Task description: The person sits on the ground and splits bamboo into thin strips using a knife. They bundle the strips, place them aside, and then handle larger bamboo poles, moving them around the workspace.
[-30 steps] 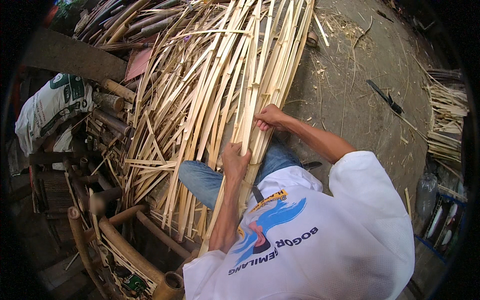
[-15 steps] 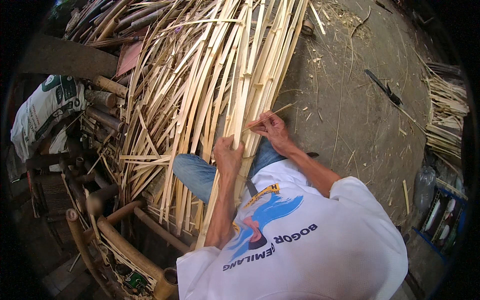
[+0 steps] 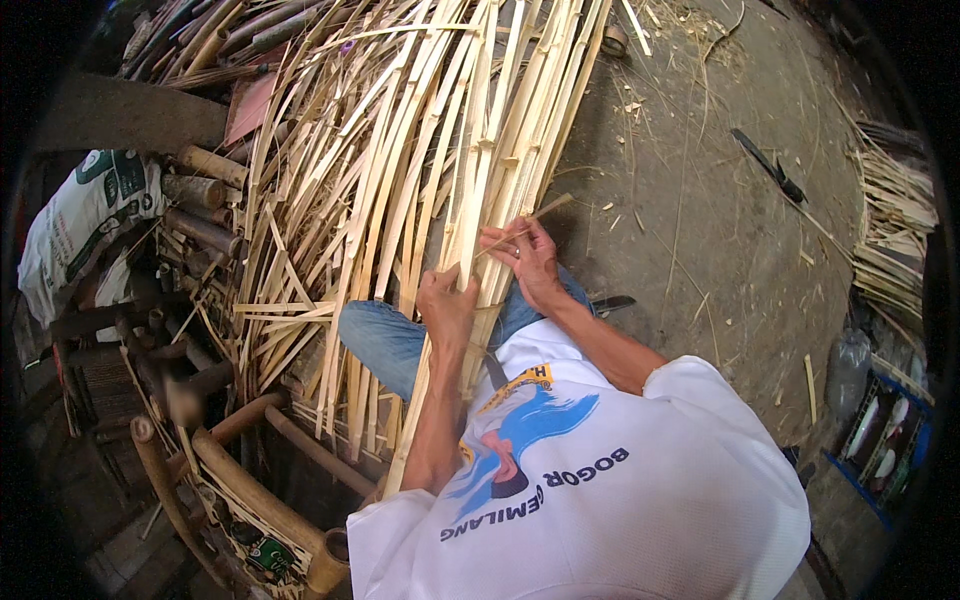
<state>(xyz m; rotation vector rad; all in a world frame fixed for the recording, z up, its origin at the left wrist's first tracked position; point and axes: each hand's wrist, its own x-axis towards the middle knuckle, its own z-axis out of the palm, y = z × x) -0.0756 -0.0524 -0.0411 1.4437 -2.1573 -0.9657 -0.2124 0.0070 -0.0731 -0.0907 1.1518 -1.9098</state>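
A big heap of long pale bamboo strips [image 3: 420,150] fans out over my lap and the ground ahead. My left hand [image 3: 447,305] is closed around one wide strip [image 3: 470,230] near its lower end. Just to the right and slightly farther out, my right hand [image 3: 528,262] pinches a thin bamboo sliver [image 3: 548,208] that sticks up and to the right, next to the same strip. My knees in blue jeans [image 3: 385,340] lie under the strips. A white printed shirt covers my chest and arms.
A dark knife [image 3: 768,168] lies on the dirt ground at the right. A bundle of thin strips [image 3: 895,240] and a blue crate [image 3: 880,450] sit at the right edge. Round bamboo logs [image 3: 200,230], a white sack [image 3: 85,225] and a bamboo frame [image 3: 250,500] crowd the left.
My right hand has drawn back toward my body along the strips and now pinches a thin sliver. My left hand has kept its grip in about the same place.
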